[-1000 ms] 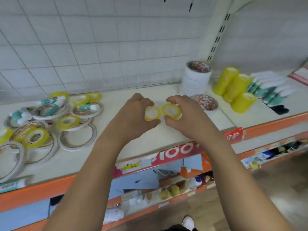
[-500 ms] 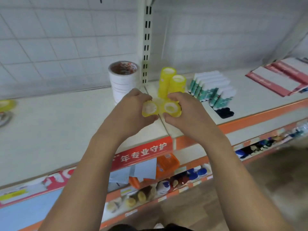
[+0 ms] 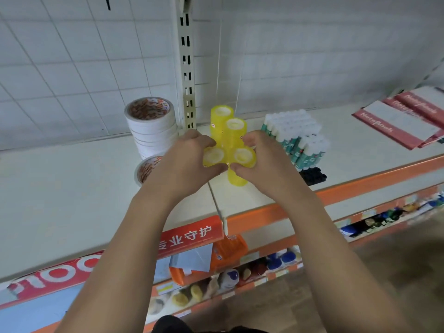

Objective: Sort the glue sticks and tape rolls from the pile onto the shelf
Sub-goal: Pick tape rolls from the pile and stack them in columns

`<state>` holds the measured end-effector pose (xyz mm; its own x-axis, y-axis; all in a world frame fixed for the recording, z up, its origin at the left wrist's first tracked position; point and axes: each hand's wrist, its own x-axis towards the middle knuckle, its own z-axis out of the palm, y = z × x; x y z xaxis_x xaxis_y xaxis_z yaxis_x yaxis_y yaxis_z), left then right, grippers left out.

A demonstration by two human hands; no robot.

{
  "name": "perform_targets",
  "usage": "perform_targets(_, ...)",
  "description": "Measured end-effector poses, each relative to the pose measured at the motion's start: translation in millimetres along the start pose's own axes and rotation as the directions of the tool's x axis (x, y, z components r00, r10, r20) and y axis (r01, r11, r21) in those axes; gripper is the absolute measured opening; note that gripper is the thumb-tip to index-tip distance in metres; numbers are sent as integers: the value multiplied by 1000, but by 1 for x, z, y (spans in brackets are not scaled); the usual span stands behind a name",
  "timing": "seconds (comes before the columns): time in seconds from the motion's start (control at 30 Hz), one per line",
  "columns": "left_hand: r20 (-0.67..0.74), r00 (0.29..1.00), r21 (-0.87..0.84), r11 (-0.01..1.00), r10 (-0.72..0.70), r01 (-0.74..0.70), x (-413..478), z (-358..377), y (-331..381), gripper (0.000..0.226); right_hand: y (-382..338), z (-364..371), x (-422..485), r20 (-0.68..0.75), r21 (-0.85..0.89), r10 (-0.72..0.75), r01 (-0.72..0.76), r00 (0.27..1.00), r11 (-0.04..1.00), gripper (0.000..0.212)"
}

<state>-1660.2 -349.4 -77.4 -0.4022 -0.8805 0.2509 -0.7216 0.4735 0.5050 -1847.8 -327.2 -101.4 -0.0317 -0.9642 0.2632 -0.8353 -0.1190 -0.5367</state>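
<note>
On the shelf [image 3: 72, 188], a stack of wide tape rolls [image 3: 151, 126] stands left of the upright post [image 3: 186, 68], a loose wide roll [image 3: 146, 170] lying just before it; columns of small tape rolls [image 3: 235, 131] stand right of the post; before them the left hand [image 3: 185, 162] holds a small roll [image 3: 213, 156] beside a second small roll [image 3: 242, 156] in the right hand [image 3: 262, 162]; glue sticks [image 3: 293, 133] stand further right; notebooks [image 3: 403, 121] lie far right.

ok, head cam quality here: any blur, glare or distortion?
Head view: left hand, right hand and their yellow tape rolls fairly sharp; notebooks at far right smeared; lower-shelf goods soft; wide-angle skews the wall grid; light flat, no glare.
</note>
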Motion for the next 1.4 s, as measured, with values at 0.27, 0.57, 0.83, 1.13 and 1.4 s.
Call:
perform_targets(0.27,25,999,3,999,41,-41,18,0,0,59,0,-5,1,68,-9,63,-63,996,998,70)
perform_targets(0.57,-48,997,-2,998,62,-62,31,18,24,55,15,-17,0,222,5,125,-130,967,992,43)
perform_targets(0.83,-119,992,23,999,-35,38,32,40,36,59,28,-23,9,275,54,22,-38,961,998,33)
perform_targets(1.13,-72,981,-48,983,-182,179,17,34,29,59,35,-31,14,334,122,-69,30,940,992,33)
perform_targets(1.4,-9,981,42,980,-192,192,21,37,38,48,38,-34,23,335,96,-85,56,938,994,37)
